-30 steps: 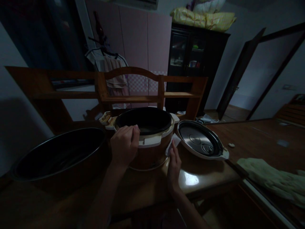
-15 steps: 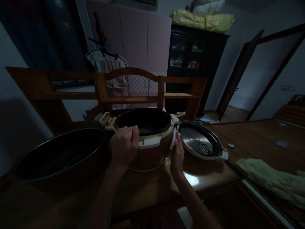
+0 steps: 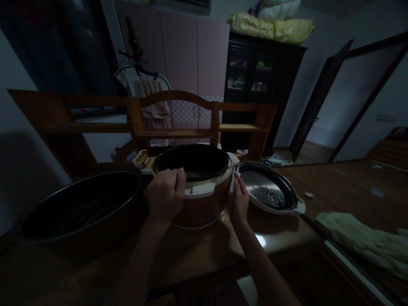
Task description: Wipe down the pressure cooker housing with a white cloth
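Observation:
A rice cooker (image 3: 197, 210) with a brown body and a cream rim stands in the middle of the table, open at the top and dark inside. My left hand (image 3: 167, 191) is closed at its front left rim, the thumb uppermost. On the cooker's right side, my right hand (image 3: 239, 199) presses a small white cloth (image 3: 233, 183) against the wall; whether it is fabric or paper I cannot tell. Just right of that hand lies the detached round lid (image 3: 266, 187), its metal inner side facing up.
A large dark basin (image 3: 79, 208) stands at the left. Behind the cooker rises a wooden shelf frame (image 3: 175, 132). Pale green fabric (image 3: 363, 238) lies at the right, near a small light-coloured piece (image 3: 309, 195) on the brown surface.
My right hand has shifted slightly to the right and its fingers have curled more around the white cloth. The left hand keeps its place at the cooker's rim.

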Demonstrator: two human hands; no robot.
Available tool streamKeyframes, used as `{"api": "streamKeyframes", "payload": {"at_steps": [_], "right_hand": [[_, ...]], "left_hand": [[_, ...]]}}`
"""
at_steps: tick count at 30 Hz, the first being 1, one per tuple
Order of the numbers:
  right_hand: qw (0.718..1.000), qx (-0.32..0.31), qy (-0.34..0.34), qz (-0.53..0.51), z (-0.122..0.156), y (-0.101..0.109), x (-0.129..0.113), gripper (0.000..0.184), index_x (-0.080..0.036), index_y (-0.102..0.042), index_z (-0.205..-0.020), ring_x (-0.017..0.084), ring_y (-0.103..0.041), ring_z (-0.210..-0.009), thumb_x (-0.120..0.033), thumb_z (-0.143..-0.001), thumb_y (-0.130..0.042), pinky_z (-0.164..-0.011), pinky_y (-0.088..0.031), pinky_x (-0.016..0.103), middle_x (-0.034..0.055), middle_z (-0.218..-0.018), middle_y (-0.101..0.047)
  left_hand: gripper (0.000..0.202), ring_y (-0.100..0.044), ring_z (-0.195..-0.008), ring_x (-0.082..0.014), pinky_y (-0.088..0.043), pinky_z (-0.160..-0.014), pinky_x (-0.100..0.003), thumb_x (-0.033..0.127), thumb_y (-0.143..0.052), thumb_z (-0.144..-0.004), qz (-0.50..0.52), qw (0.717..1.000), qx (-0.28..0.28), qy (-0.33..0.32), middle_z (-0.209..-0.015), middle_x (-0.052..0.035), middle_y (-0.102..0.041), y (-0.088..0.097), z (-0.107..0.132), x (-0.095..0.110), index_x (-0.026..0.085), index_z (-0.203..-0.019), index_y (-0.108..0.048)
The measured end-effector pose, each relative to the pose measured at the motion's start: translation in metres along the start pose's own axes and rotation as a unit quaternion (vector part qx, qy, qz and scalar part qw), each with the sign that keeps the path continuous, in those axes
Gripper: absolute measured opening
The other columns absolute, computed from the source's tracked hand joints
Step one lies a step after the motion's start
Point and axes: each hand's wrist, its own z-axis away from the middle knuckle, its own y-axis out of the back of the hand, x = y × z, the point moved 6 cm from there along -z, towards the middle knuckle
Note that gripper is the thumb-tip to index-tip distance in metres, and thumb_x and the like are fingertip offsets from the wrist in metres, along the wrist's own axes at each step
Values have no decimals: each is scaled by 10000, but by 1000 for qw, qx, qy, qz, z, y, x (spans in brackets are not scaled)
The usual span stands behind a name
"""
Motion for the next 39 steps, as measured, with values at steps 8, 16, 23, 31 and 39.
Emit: {"api": "streamKeyframes", "payload": {"at_steps": [8,16,23,31,39], "right_hand": [[998,-37,13,53,15,0,3,468,-195,-569,-1369,187,-426,-1364,-389,-948,-508,-1162,-284,338,47,-1431,-500],[992,-105,11,66,9,-6,-1,510,-212,-456,-1456,153,-333,-1426,-393,-979,-457,-1199,-209,333,26,-1517,-383],[983,-138,52,106,51,-14,-13,542,-293,-273,-1543,138,-194,-1480,-361,-1019,-393,-1224,-148,337,-20,-1592,-224],[758,-335,365,424,115,-29,0,697,-147,-56,-1586,275,-14,-1505,-200,-983,-401,-1194,-172,520,104,-1616,-99],[592,-436,518,437,124,-64,-11,341,-191,-572,-1300,202,-278,-1442,-285,-981,-498,-1163,-307,396,20,-1577,-269]], "left_hand": [[420,-578,-799,-186,-380,-782,-338,319,-330,-1014,1,1000,-19,12,-769,-67,-622,0,-1,0,144,-803,-648],[438,-580,-852,-192,-384,-839,-342,327,-290,-1016,52,997,-37,35,-835,-64,-647,2,1,-2,162,-828,-650],[494,-561,-1119,-155,-363,-1005,-304,358,-230,-1021,217,950,-216,62,-1183,24,-656,12,-4,-14,253,-1134,-699],[489,-527,-1199,-135,-330,-1076,-294,310,-215,-1020,236,939,-248,27,-1241,65,-631,15,-6,-17,303,-1207,-667],[502,-544,-1162,-171,-351,-1063,-330,329,-219,-1002,221,946,-237,10,-1222,-8,-639,16,-5,-14,225,-1203,-666]]}}
